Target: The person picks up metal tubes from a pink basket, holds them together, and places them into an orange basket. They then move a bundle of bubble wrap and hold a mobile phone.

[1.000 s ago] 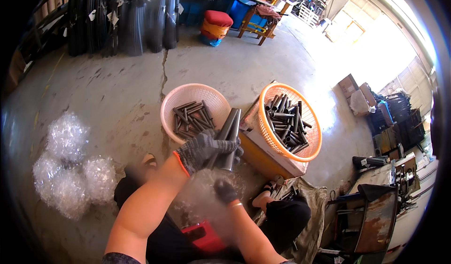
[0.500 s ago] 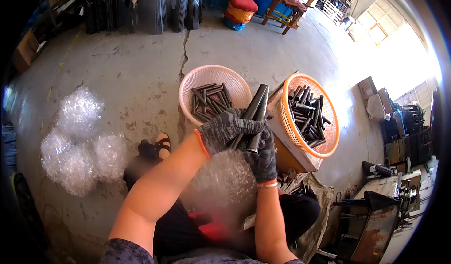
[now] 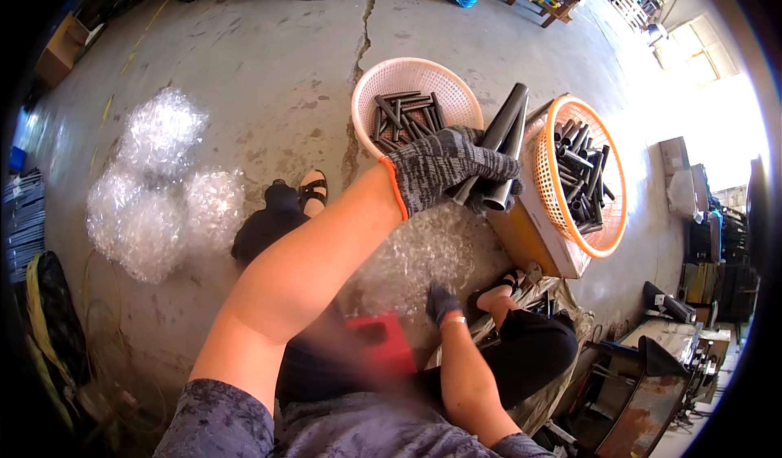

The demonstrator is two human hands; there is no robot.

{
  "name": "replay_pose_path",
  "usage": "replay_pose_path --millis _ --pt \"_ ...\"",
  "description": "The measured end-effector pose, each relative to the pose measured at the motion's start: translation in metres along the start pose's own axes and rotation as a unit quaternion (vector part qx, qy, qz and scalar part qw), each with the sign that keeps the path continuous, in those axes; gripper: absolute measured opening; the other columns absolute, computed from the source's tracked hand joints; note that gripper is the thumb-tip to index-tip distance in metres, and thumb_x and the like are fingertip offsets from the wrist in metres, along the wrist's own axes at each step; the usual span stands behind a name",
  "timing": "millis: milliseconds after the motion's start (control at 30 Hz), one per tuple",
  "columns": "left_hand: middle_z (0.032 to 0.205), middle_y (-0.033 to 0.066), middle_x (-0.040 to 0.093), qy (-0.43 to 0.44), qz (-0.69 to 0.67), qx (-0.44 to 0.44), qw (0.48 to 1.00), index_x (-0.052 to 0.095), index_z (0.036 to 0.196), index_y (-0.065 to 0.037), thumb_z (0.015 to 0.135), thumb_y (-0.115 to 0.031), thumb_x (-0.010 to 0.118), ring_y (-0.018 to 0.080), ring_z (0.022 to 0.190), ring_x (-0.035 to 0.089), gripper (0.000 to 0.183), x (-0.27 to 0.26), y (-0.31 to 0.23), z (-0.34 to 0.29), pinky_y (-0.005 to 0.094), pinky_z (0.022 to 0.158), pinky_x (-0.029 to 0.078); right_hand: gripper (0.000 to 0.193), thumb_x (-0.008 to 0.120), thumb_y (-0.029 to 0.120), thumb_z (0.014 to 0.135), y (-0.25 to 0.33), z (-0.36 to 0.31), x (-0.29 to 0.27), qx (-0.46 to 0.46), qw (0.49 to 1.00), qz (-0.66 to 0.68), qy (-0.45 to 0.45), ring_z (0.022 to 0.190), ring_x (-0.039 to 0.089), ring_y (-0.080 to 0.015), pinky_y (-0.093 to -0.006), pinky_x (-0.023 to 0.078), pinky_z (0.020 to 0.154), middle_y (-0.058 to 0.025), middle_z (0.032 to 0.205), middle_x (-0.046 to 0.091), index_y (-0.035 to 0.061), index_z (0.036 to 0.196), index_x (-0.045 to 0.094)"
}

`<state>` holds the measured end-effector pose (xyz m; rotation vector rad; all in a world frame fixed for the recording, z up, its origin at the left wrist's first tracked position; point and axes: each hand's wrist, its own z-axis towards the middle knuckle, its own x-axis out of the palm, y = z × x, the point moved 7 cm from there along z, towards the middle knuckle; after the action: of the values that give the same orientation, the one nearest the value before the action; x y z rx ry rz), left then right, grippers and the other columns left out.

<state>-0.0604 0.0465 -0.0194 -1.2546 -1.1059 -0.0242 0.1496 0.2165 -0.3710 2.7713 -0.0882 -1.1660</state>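
Wrapped in a grey knit glove with an orange cuff, my left hand (image 3: 448,169) is closed around black tapered tubes (image 3: 507,132), two of them plainly visible. They tilt up and away, between the two baskets. My gloved right hand (image 3: 442,302) is low, by the edge of a heap of clear plastic film (image 3: 407,254) between my legs. Its fingers are too small and dark to make out. Ahead of my left hand, a pink basket (image 3: 366,92) holds several dark tubes. On the right, an orange basket (image 3: 547,173) is piled with more short black tubes.
The orange basket leans on a cardboard box (image 3: 538,242). Clear plastic bundles (image 3: 151,189) lie on the floor at left. A red object (image 3: 383,344) is under me. Metal racks and a rusty machine (image 3: 652,393) stand at right.
My right hand has left the tubes and dropped toward the plastic heap. My left hand keeps the tubes and has shifted to the right and up in the picture; the view has tilted down.
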Motion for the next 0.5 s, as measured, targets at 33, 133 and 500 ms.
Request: replay_pose_path --millis 33,133,500 --pt "0.086 0.0126 0.067 0.028 -0.003 0.009 1.0 0.058 0.102 0.004 0.081 -0.019 0.067 0.0177 0.072 0.065 0.033 0.014 -0.006 0.011 0.0248 0.058 0.052 0.042 0.055 0.032 0.078 -0.046 -0.013 0.078 -0.044 0.977 -0.208 0.025 0.116 0.047 -0.0357 -0.0454 0.034 0.099 -0.0214 0.12 0.052 0.0075 0.113 0.054" --pt "0.078 0.0099 0.065 -0.001 -0.019 0.041 0.999 0.061 0.095 0.001 0.082 -0.02 0.064 0.0144 0.062 0.061 0.025 0.018 -0.018 0.005 0.0234 0.052 0.047 0.058 0.059 0.04 0.076 -0.046 -0.022 0.114 -0.01 0.981 -0.157 0.111 0.12 0.044 -0.0339 -0.0458 0.029 0.103 -0.0208 0.13 0.045 0.0072 0.123 0.049" --pt "0.075 0.0056 0.063 -0.019 0.058 0.014 0.998 0.063 0.098 0.0 0.081 -0.02 0.066 0.0121 0.067 0.06 0.026 0.009 0.007 0.021 0.0234 0.058 0.048 0.041 0.064 0.015 0.079 0.069 -0.079 -0.339 -0.343 0.736 0.401 -0.424 0.095 0.056 -0.0174 -0.0304 0.048 0.078 -0.0078 0.111 0.055 0.0033 0.116 0.05"
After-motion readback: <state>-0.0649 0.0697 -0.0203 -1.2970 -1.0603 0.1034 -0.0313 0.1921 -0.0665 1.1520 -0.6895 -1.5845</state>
